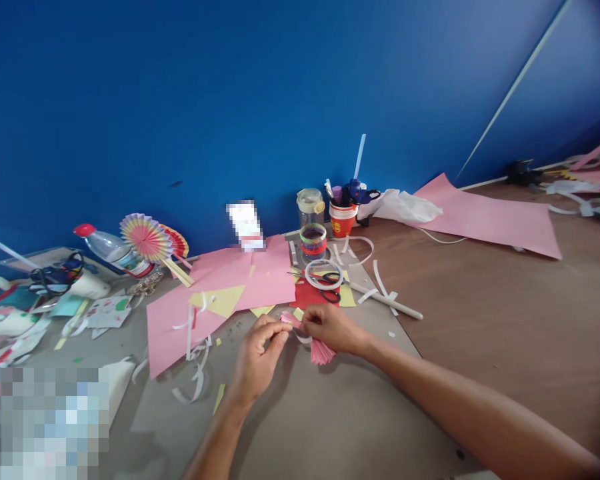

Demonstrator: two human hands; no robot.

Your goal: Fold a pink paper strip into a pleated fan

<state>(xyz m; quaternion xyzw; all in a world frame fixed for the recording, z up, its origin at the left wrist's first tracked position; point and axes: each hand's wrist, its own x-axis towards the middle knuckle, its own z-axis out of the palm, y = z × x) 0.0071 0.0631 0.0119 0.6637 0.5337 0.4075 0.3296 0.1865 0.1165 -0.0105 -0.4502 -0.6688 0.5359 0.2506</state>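
Note:
Pleated pink paper (323, 353) is between my two hands, above the grey board. My right hand (333, 328) is closed around its middle, and a fan-shaped end spreads out below the fingers. My left hand (257, 353) has its fingertips bent in at the other end of the paper, where a small pink part shows. Exactly how those fingertips grip is hard to make out. Just beyond my hands lie red paper (306, 294), black-handled scissors (331, 295) and a white tape ring (324, 265).
Pink sheets (270, 283) with paper strips lie left of centre. Finished paper fans (146, 238) lean by a plastic bottle (111, 252). A jar (310, 205), stacked tape rolls (313, 241) and a red cup (343, 220) stand along the blue wall. A white stick (390, 301) lies right.

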